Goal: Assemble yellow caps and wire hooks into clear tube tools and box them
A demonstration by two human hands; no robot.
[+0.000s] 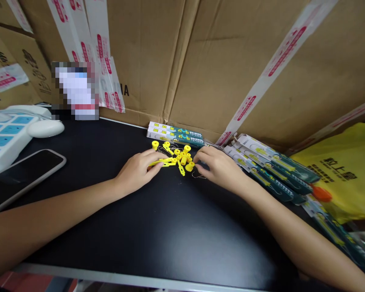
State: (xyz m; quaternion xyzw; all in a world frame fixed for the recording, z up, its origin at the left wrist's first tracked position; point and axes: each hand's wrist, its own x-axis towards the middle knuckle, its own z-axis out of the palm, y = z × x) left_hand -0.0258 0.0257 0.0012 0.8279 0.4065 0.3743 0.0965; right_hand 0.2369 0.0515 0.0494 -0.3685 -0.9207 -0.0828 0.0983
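My left hand (pixel 136 172) is closed in a pinch on a thin yellow plastic strip (pixel 159 163), at the left side of a small pile. In the pile lie several yellow plastic caps (pixel 187 149), flat yellow pieces with holes (pixel 180 168) and thin wire hooks (pixel 198 176). On the pile's right side my right hand (pixel 220 164) has its fingers curled, thumb and index tips close together beside a yellow cap (pixel 190 166). Whether anything sits between those tips is too small to make out. Both hands are low over the black tabletop (pixel 158 227).
Narrow printed boxes (pixel 174 134) lie behind the pile, with more stacked boxes (pixel 270 166) at right beside a yellow bag (pixel 343 170). A phone (pixel 24 174) and a white power strip (pixel 10 132) are at left. Large taped cardboard boxes (pixel 146 61) wall the back.
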